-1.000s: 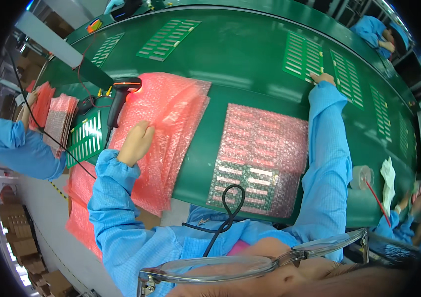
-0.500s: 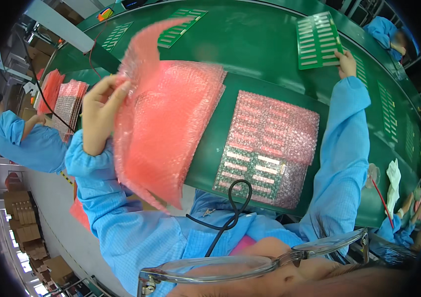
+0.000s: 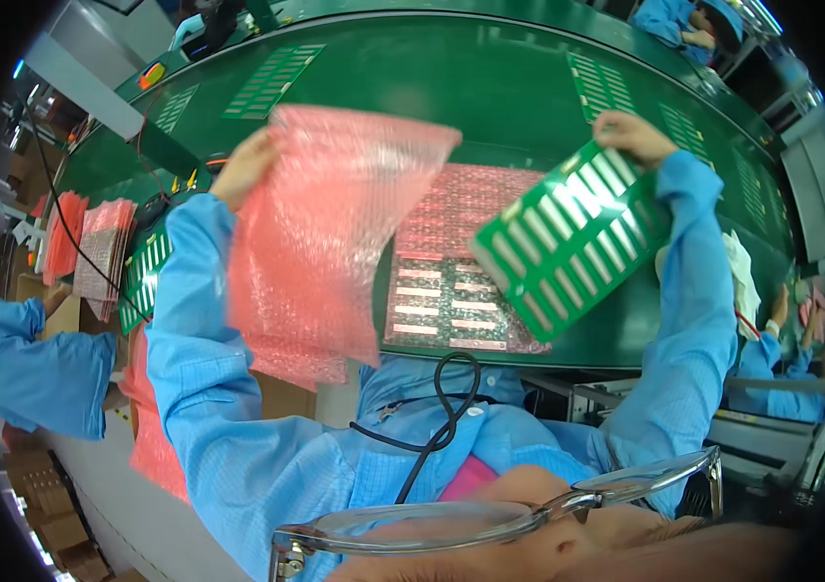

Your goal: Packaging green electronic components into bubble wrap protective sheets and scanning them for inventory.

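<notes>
While both arms are raised over the green belt (image 3: 490,87), findings are as follows.

Left hand: the left hand (image 3: 246,167) is closed on the far left corner of a pink bubble bag (image 3: 320,233); thumb and fingers pinch its edge. The bag hangs free from that one corner, lifted off the surface, its mouth apparently toward the right, which would suit it to receive something flat. Whether the mouth is open cannot be told.

Right hand: the right hand (image 3: 631,136) grips the far edge of a green circuit panel (image 3: 568,242), fingers curled over the top. The panel is tilted, its near left corner dipping toward the bag, held by the rim only, so the printed face stays untouched.

Relation: bag and panel are near each other but apart; a gap shows between them.

Beneath: a second panel inside a pink bubble sheet (image 3: 451,262) lies flat on the belt, between the two raised items, near the worker's chest.

Belt: more green panels (image 3: 272,78) lie far left and far right, spaced apart, evidently awaiting handling.

Left side: stacked pink bags (image 3: 102,252) stand well left, within the left arm's reach.

Others: a co-worker's blue sleeve (image 3: 39,369) shows at near left; another person sits at right.

Cable: a black cord (image 3: 437,417) loops across the worker's blue coat.
</notes>
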The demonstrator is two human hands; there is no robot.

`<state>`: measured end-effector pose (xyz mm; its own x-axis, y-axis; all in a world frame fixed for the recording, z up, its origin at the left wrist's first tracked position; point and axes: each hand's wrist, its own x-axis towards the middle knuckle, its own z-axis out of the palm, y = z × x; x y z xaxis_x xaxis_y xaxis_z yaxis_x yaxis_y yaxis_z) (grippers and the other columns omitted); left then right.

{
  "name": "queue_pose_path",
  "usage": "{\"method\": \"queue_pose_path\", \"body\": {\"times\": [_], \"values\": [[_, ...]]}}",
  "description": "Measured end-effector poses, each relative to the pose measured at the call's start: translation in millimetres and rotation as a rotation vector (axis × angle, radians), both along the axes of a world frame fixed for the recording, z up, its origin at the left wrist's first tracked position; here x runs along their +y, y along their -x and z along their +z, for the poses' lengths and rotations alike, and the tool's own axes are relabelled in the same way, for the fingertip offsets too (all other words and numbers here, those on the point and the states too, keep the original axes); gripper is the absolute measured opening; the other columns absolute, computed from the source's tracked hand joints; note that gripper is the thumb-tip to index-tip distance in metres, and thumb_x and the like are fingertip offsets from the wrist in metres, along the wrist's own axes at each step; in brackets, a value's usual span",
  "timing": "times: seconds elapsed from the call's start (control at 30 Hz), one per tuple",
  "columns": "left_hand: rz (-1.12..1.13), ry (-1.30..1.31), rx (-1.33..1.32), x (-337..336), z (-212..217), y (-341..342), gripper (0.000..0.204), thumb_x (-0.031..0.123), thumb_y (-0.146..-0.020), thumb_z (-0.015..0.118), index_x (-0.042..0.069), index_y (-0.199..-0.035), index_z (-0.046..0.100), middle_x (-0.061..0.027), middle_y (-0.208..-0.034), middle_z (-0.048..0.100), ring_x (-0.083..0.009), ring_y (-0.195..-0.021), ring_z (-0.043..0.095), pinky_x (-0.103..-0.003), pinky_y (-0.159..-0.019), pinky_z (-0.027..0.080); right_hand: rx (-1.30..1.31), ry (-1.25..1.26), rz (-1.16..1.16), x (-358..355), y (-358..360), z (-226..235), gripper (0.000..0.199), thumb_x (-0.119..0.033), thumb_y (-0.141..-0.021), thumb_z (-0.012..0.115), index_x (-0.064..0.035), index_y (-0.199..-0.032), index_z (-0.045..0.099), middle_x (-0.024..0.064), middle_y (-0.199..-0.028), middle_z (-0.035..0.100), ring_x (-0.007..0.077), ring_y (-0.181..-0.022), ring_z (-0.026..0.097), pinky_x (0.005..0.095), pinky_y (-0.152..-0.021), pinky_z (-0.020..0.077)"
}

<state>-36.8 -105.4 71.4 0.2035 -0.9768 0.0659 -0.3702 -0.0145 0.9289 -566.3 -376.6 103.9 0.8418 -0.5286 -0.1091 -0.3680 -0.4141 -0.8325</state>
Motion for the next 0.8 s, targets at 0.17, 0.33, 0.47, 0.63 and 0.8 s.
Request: {"method": "queue_pose_path", "body": {"times": [0.17,0.33,0.47,0.63,0.8], "values": [[-0.096,-0.177,-0.801,-21.1,-69.8,-43.9,0.046,0.024,-0.079,0.062,0.0,-0.115,0.046,-0.0139,-0.102,0.057,-0.0233,-0.094,0.055,-0.034,-0.076,0.046,0.083,-0.056,-0.065,14.6,-23.4,-53.7,0.019,-0.017,-0.08,0.062,-0.0058,-0.091,0.051,-0.0016,-0.081,0.052,0.0065,-0.08,0.047,0.0227,-0.072,0.0387],[0.014,-0.085,-1.268,-15.3,10.7,134.7,0.041,0.031,-0.073,0.065,0.001,-0.098,0.052,-0.0145,-0.095,0.055,-0.0334,-0.089,0.055,-0.043,-0.068,0.048,0.134,1.095,-0.273,47.0,0.4,-77.5,0.041,-0.02,-0.079,0.064,-0.0008,-0.111,0.048,0.011,-0.091,0.06,0.0225,-0.089,0.057,0.0299,-0.08,0.0437],[-0.107,0.057,-1.168,57.7,-31.7,188.1,0.034,0.03,-0.075,0.061,0.002,-0.092,0.053,-0.0178,-0.087,0.054,-0.0362,-0.08,0.053,-0.043,-0.066,0.046,-0.027,0.488,-0.907,169.4,15.8,-63.6,0.041,-0.03,-0.083,0.058,0.0016,-0.109,0.05,0.0179,-0.094,0.061,0.0275,-0.087,0.06,0.0331,-0.075,0.0464],[-0.211,0.069,-1.15,49.1,-72.2,163.6,0.026,0.023,-0.074,0.059,0.0,-0.085,0.055,-0.0162,-0.073,0.056,-0.0355,-0.079,0.056,-0.044,-0.066,0.047,-0.131,-0.006,-1.195,248.9,55.7,-135.2,0.046,-0.026,-0.081,0.062,0.0043,-0.113,0.047,0.0113,-0.096,0.059,0.0182,-0.09,0.056,0.0295,-0.07,0.0489],[-0.191,-0.043,-0.792,29.1,-16.6,151.3,0.02,0.017,-0.073,0.061,-0.001,-0.081,0.055,-0.0151,-0.073,0.06,-0.0277,-0.067,0.059,-0.038,-0.058,0.046,-0.558,-0.45,-1.305,252.7,36.4,-109.6,0.042,-0.019,-0.082,0.06,0.0082,-0.112,0.046,0.0099,-0.1,0.057,0.018,-0.099,0.052,0.0315,-0.082,0.0448]]}}
